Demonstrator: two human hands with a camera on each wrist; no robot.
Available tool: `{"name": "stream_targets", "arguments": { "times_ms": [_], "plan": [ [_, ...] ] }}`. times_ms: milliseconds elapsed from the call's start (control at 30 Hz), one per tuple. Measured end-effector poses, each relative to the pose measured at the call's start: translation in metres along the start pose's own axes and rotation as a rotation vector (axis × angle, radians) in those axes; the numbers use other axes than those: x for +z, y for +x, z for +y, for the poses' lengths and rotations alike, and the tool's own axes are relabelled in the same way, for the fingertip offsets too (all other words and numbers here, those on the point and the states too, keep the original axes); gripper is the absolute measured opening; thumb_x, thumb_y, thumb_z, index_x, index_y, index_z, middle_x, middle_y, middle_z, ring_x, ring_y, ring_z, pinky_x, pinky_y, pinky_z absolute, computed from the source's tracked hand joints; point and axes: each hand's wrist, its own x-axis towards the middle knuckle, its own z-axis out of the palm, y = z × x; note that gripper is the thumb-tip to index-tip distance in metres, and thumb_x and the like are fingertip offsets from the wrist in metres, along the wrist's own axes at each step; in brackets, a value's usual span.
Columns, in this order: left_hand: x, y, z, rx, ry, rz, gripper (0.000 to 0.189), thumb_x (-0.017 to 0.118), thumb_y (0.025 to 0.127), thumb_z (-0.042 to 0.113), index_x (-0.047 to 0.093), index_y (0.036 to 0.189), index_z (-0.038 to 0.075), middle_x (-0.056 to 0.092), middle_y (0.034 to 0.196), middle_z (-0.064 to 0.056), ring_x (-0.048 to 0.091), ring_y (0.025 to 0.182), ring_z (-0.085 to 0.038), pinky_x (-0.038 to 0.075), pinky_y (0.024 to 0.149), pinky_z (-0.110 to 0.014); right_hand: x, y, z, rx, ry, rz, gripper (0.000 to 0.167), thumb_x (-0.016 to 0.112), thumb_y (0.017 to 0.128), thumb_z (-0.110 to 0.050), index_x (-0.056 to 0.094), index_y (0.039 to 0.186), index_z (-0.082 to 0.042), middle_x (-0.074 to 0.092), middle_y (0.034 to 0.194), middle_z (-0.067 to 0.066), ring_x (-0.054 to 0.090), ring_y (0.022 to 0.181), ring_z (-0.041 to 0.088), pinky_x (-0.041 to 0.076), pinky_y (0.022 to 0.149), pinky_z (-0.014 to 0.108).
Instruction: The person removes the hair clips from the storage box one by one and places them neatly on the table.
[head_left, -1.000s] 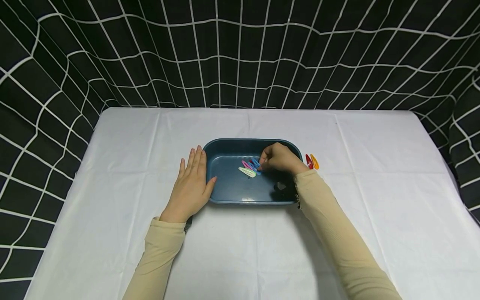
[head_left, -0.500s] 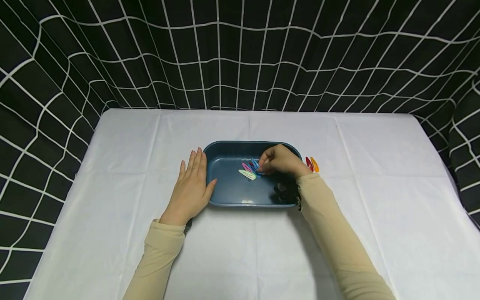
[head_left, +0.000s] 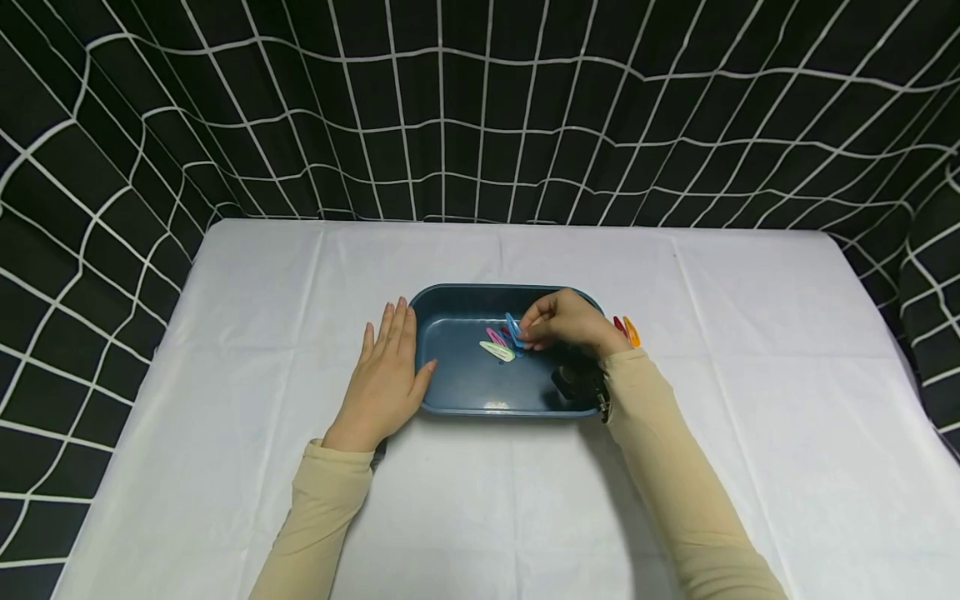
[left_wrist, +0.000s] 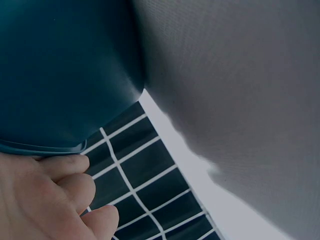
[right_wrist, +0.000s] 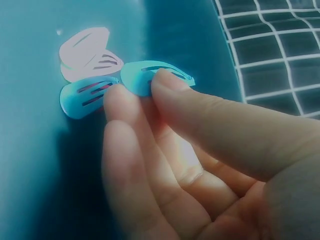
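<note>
Thumb and fingertips of my right hand (head_left: 566, 321) pinch a blue snap hair clip (right_wrist: 135, 79), tilted up over the dark blue tray (head_left: 465, 387). Under it in the right wrist view lies another blue hair clip (right_wrist: 82, 100), close to two washed-out pale ones. The head view shows a pale green hair clip (head_left: 497, 351) and a pink hair clip (head_left: 494, 336) on the tray floor, with a bit of red beside them. My left hand (head_left: 378, 375) rests against the tray's left end, fingers straight and thumb over the rim.
On the white cloth right of the tray lie an orange hair clip (head_left: 632, 332) and a red hair clip (head_left: 620, 326), the red partly hidden by my right wrist. The white-covered table (head_left: 247, 333) is backed by a black curtain (head_left: 510, 100) with white grid lines.
My right hand has taken up the blue hair clip from the small pile and tilts it upward. The left hand stays against the tray, and the other clips lie as before.
</note>
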Motion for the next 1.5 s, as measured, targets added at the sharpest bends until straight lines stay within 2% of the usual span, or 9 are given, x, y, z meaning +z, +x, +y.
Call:
{"name": "stream_targets", "arguments": {
  "times_ms": [267,767,1000,1333,1500],
  "plan": [
    [0.000,0.001,0.001,-0.002,0.005,-0.011,0.069,0.044,0.099,0.031,0.015,0.145,-0.011,0.006,0.154,-0.022,-0.002,0.143,-0.029,0.002,0.113,-0.048,-0.003,-0.001,-0.001,-0.014,0.019,0.010,0.012,0.060,0.087,0.006,0.062,0.095,0.015,0.068,0.076,0.008,0.065,0.066,0.010,0.054,0.063,0.026],
    [-0.001,-0.001,0.000,-0.006,0.008,-0.016,0.069,0.044,0.099,0.031,0.016,0.145,-0.011,0.007,0.154,-0.022,-0.001,0.143,-0.029,0.003,0.113,-0.048,-0.002,-0.001,0.000,-0.024,0.045,0.007,0.012,0.060,0.086,0.005,0.063,0.095,0.013,0.069,0.075,0.008,0.066,0.066,0.012,0.055,0.063,0.028],
    [0.000,0.000,0.000,0.007,0.004,0.015,0.068,0.047,0.098,0.029,0.018,0.145,-0.012,0.009,0.154,-0.022,0.004,0.143,-0.032,0.006,0.112,-0.050,-0.002,-0.003,-0.001,-0.084,0.076,-0.005,0.014,0.065,0.084,0.003,0.062,0.092,0.013,0.068,0.073,0.008,0.067,0.067,0.014,0.055,0.065,0.030],
    [-0.001,-0.001,-0.002,0.001,-0.007,0.008,0.069,0.047,0.098,0.029,0.018,0.145,-0.011,0.008,0.154,-0.022,0.007,0.143,-0.034,0.004,0.112,-0.049,-0.009,-0.010,-0.003,-0.187,0.241,0.105,0.015,0.064,0.085,0.005,0.060,0.095,0.016,0.068,0.073,0.006,0.068,0.070,0.018,0.055,0.068,0.029],
    [0.000,-0.001,-0.001,-0.003,-0.007,0.008,0.069,0.048,0.098,0.029,0.018,0.145,-0.011,0.008,0.155,-0.021,0.006,0.143,-0.032,0.004,0.113,-0.049,-0.014,-0.018,-0.004,-0.238,0.302,0.147,0.012,0.066,0.085,0.003,0.063,0.093,0.010,0.069,0.075,0.005,0.069,0.073,0.024,0.055,0.070,0.029]
  ]
}}
